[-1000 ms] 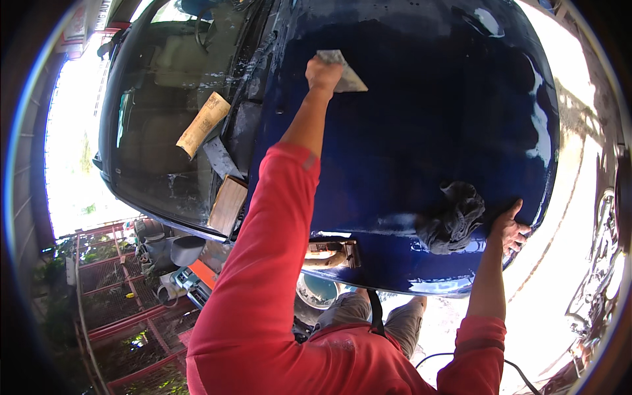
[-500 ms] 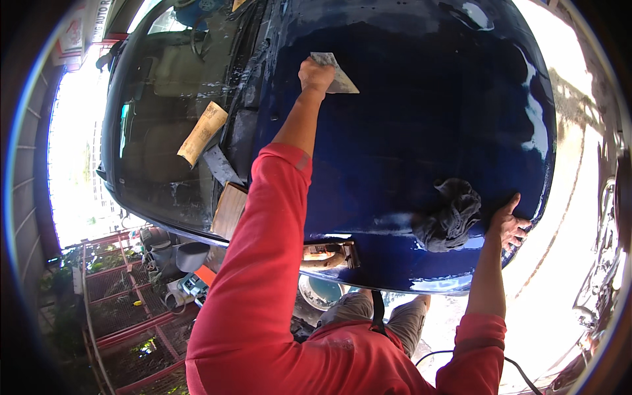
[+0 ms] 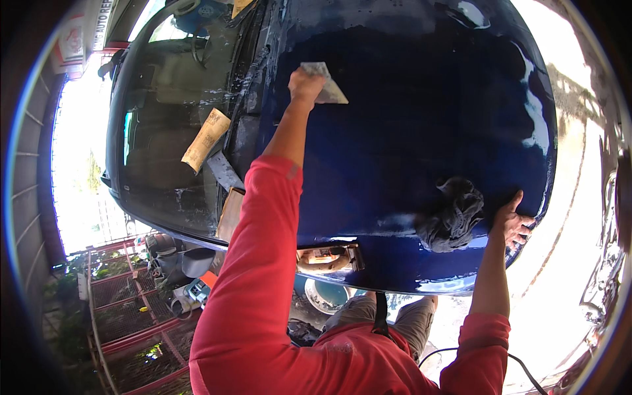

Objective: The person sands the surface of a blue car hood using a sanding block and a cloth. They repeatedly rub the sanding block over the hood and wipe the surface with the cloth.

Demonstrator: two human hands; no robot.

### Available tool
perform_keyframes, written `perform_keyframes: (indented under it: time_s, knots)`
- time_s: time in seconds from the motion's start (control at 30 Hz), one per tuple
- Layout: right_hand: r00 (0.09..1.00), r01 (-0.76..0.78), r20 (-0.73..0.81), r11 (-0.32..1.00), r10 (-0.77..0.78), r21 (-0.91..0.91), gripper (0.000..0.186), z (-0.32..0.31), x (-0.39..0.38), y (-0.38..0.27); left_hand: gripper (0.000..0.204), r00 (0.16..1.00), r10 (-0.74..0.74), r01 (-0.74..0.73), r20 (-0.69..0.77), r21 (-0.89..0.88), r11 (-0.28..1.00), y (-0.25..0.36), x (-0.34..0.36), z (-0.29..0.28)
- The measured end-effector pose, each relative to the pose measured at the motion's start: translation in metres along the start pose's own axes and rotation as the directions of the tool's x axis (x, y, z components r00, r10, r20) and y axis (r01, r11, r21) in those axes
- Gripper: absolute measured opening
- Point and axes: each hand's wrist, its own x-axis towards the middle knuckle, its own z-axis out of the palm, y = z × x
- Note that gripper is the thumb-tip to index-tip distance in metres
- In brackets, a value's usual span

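Observation:
My left hand (image 3: 305, 85) is closed on a flat, pale grey wedge-shaped piece (image 3: 334, 95), perhaps a spreader or scraper. It is stretched out over the far part of a dark blue car hood (image 3: 388, 145), near the windshield side; how far the piece touches the paint is hard to tell. At the right, near the hood's front edge, my right hand (image 3: 513, 225) rests with fingers apart and holds nothing. Just left of that hand lies a crumpled dark cloth (image 3: 454, 216). A tool with a rounded wooden handle (image 3: 326, 259) sits at the hood's near edge, partly behind my left sleeve.
On the windshield (image 3: 164, 112) lie a tan curved piece (image 3: 206, 140) and a grey strip (image 3: 225, 171). A wooden-looking block (image 3: 230, 214) is by my left sleeve. Below the hood's near edge stands a bucket (image 3: 327, 296) of liquid. Red metal racks (image 3: 131, 296) stand lower left.
My left hand, with the flat piece, has shifted slightly left and nearer to me. My right hand stays on the hood, and the cloth has not moved.

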Motion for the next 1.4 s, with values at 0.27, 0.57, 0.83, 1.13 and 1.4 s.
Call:
perform_keyframes:
  time_s: [0.27, 0.57, 0.83, 1.13, 1.4]
  knots:
    - [1.0, 0.001, -0.01, 1.0, -0.001, -0.004, 0.13, 0.005, 0.003, 0.004, 0.045, 0.977, 0.21, -0.207, 0.033, -0.072, 0.976, 0.018, 0.001, 0.038]
    - [1.0, -0.005, -0.01, 1.0, 0.004, -0.017, 0.129, 0.0, 0.0, 0.0, 0.044, 0.992, 0.091, -0.077, 0.086, -0.157, 0.985, 0.001, 0.013, 0.021]
    - [1.0, 0.004, -0.027, 1.0, -0.005, -0.014, 0.129, 0.001, 0.002, 0.001, 0.044, 0.973, 0.231, -0.23, 0.022, 0.217, 0.949, 0.023, 0.031, 0.05]
    - [1.0, 0.015, -0.025, 1.0, -0.016, -0.023, 0.128, 0.0, 0.001, 0.001, 0.044, 0.937, 0.266, -0.237, 0.226, -0.146, 0.96, 0.018, 0.019, 0.054]
    - [1.0, 0.014, -0.028, 1.0, -0.015, -0.026, 0.129, 0.001, 0.002, 0.002, 0.034, 0.941, 0.187, -0.136, 0.282, -0.193, 0.972, 0.024, 0.014, 0.05]
